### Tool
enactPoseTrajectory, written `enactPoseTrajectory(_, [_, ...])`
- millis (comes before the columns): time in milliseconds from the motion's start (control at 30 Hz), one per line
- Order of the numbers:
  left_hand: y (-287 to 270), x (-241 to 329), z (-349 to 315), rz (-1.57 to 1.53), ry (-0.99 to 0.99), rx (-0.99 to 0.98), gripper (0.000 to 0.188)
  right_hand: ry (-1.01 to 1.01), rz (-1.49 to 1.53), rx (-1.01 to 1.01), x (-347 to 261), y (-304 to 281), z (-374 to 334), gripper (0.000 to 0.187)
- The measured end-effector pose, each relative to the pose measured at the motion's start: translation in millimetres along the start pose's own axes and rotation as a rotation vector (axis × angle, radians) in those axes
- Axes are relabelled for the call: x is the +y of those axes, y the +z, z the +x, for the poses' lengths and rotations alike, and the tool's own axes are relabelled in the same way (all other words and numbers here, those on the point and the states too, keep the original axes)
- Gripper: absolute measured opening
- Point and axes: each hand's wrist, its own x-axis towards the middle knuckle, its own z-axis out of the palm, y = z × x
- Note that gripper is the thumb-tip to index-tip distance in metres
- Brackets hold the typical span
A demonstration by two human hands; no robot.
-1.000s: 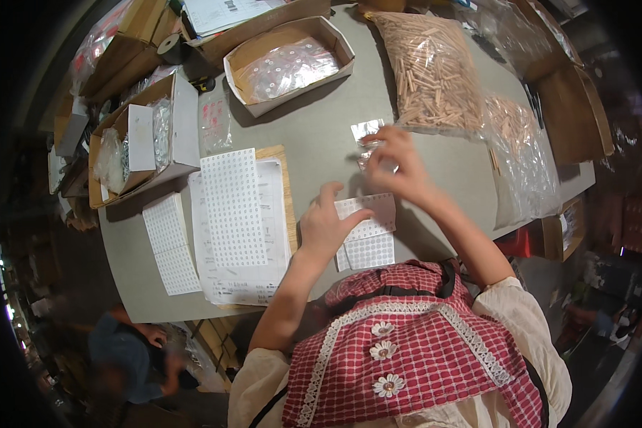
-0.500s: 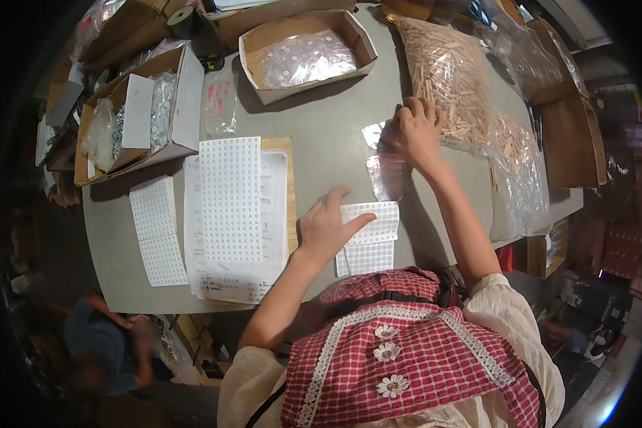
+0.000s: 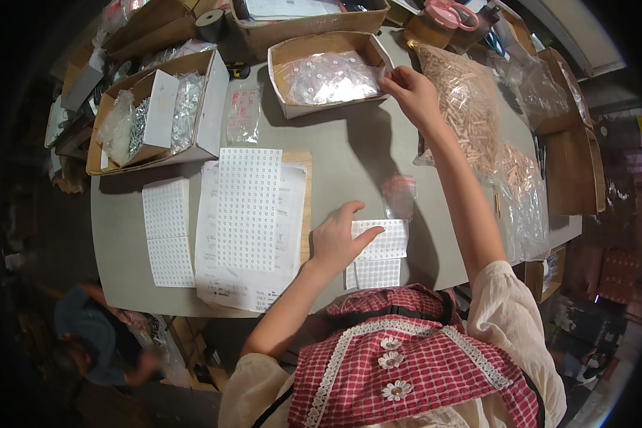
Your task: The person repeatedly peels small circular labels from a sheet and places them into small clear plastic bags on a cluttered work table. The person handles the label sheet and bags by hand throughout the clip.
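Note:
My right hand [image 3: 412, 91] is at the right end of a white carton [image 3: 339, 110] that holds small clear bags with washers [image 3: 328, 77]. Its thumb and fingers are pinched together on what looks like a small clear plastic bag [image 3: 379, 77], partly hidden by the fingers. My left hand [image 3: 339, 235] is open, fingers apart, its thumb over the upper of two small sheets of round stickers [image 3: 389, 242]. Just beyond those sheets lies a small clear zip bag [image 3: 399, 196] with a red strip.
A large bag of wooden dowels [image 3: 460, 107] stands at the right. Sticker sheets [image 3: 248, 207] lie on papers, with more sheets [image 3: 167, 228] further left. A box of metal hardware [image 3: 210, 107] is at the far left. A person [image 3: 85, 328] is at lower left.
My right hand has moved away from the small bags mid-table, up and left to the carton's edge. One small bag now lies there uncovered. My left hand keeps its place over the stickers.

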Motion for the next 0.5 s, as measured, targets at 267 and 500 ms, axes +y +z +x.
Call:
enactPoseTrajectory(267, [-9, -2, -4, -0.065, -0.060, -0.052, 0.046, -0.475, 0.065, 0.068, 7, -4, -93, 0.018])
enactPoseTrajectory(500, [0, -7, -6, -0.246, -0.122, -0.035, 0.043, -0.284, -0.547, -0.373, 64, -42, -251, 0.076])
